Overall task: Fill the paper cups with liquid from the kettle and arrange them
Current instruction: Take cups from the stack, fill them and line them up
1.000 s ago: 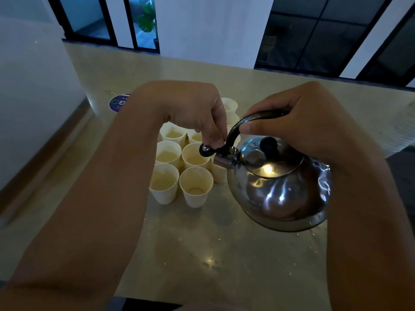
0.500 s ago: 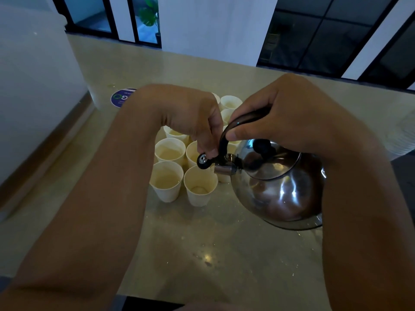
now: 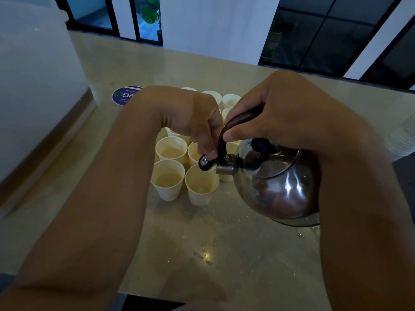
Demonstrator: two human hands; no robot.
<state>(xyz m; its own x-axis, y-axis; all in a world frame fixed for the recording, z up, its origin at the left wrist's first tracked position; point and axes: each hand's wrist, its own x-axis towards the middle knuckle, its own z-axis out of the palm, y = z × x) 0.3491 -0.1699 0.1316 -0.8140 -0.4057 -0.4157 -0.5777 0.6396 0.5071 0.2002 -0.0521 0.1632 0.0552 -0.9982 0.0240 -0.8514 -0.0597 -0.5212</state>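
One kettle (image 3: pixel 276 182) is counted; two hands are seen, a left hand (image 3: pixel 190 115) and a right hand (image 3: pixel 280 111); at least nine paper cups (image 3: pixel 170 149) are visible in a cluster, with more possibly hidden behind the hands; one round sticker (image 3: pixel 122 96) is counted on the table (image 3: pixel 202 254).

light: dim, bluish daylight from far windows (image 3: pixel 125 19) | glare: bright highlights on steel kettle (image 3: pixel 289 187), small glint on tabletop (image 3: pixel 206 255) | shadows: soft, forearms dark | focus: mostly sharp | edges: wide-angle bending
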